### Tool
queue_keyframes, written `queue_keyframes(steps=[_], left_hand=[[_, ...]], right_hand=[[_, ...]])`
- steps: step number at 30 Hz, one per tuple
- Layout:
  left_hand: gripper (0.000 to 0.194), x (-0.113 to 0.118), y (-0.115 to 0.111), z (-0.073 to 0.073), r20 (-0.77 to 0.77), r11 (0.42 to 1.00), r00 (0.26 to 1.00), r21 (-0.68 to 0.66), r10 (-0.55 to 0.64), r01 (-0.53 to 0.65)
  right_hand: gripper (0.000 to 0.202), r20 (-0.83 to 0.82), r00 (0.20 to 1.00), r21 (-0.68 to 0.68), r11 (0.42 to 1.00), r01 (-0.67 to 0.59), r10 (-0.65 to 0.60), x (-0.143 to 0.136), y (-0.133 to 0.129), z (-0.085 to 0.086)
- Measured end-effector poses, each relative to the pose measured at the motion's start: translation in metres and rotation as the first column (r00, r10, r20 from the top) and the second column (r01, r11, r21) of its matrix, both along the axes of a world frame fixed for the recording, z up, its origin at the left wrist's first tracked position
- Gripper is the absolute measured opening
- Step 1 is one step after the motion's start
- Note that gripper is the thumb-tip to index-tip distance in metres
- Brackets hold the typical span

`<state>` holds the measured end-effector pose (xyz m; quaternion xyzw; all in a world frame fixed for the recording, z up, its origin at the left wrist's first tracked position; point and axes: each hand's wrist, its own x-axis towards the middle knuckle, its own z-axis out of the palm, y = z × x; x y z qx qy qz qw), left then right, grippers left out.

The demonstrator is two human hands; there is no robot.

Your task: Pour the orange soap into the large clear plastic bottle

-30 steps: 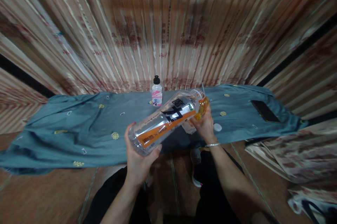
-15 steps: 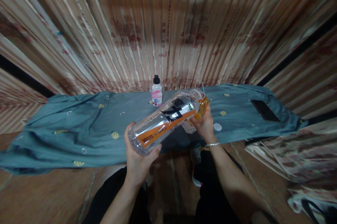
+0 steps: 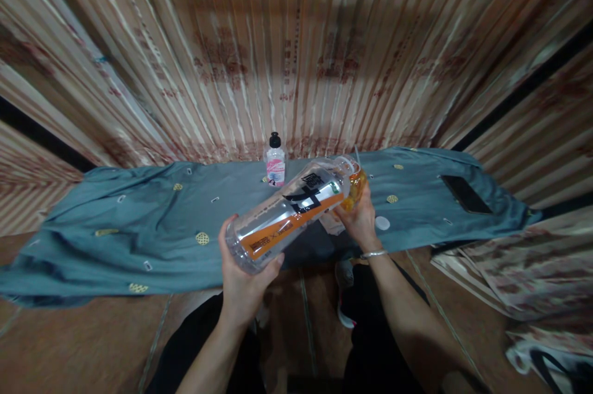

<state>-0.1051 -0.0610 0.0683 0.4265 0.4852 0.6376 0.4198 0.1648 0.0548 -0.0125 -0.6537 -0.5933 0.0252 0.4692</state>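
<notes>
My left hand (image 3: 248, 286) is wrapped round the base of a large clear bottle (image 3: 287, 218) with an orange and black label. The bottle is tilted, its neck up and to the right. At the neck, my right hand (image 3: 359, 215) grips a small container with orange contents (image 3: 356, 190); part of it is hidden behind the bottle's mouth. A thin clear straw or handle rises beside the mouth. Under the right hand lies a pale packet or paper (image 3: 332, 224), partly covered.
A small bottle with black cap and pink label (image 3: 276, 165) stands at the back of the cloth-covered table (image 3: 152, 215). A white round lid (image 3: 382, 223) lies right of my right hand. Farther right is a black phone (image 3: 466, 194). Striped curtains (image 3: 287, 42) hang behind.
</notes>
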Motion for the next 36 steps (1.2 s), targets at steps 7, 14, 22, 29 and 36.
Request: queue_keyframes(steps=[7, 14, 22, 29, 36], left_hand=[[0.098, -0.0017, 0.0011, -0.0008, -0.029, 1.0, 0.999, -0.005, -0.015, 0.015], [0.099, -0.0009, 0.001, -0.0006, -0.005, 1.0, 1.0, -0.015, -0.025, 0.025], [0.099, -0.0007, 0.0007, -0.0029, 0.0, 1.0, 1.0, -0.008, -0.005, 0.005], [0.097, 0.0057, -0.0014, 0.001, 0.019, 0.999, 0.999, 0.003, 0.038, -0.039], [0.102, -0.0041, 0.0016, -0.0036, 0.0, 0.999, 0.999, -0.023, -0.044, 0.044]], right_hand=[[0.102, -0.053, 0.999, -0.033, 0.999, -0.006, 0.005, -0.0009, 0.0003, 0.0014], [0.104, -0.056, 0.998, -0.032, 0.999, -0.014, 0.012, -0.0008, -0.0008, 0.0037], [0.104, -0.081, 0.997, -0.051, 0.999, -0.013, 0.009, -0.001, -0.0017, 0.0044], [0.104, -0.064, 0.998, -0.044, 0.999, -0.005, 0.002, -0.0005, -0.0005, 0.0029], [0.102, -0.051, 0.999, -0.007, 1.0, -0.017, 0.016, 0.0008, 0.0005, 0.0]])
